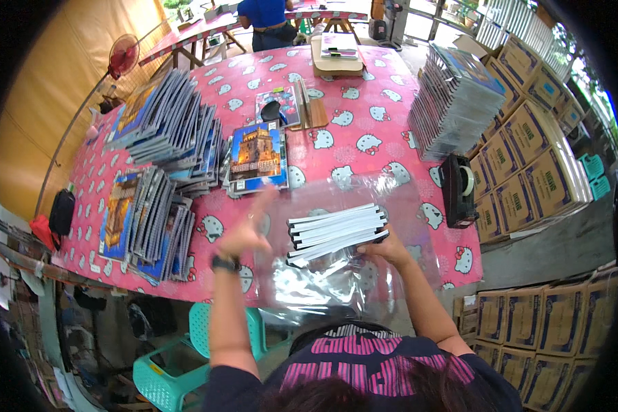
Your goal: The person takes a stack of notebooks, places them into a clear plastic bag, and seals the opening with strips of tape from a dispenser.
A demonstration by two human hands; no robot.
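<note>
we had our right hand [393,248] clasped on the right end of the booklet stack [333,233], which sat over the clear plastic [316,285] on the table [350,150]; our left hand [248,230] was spread wide, holding nothing we could see. squaring the uneven edges seemed to need both hands.
</note>
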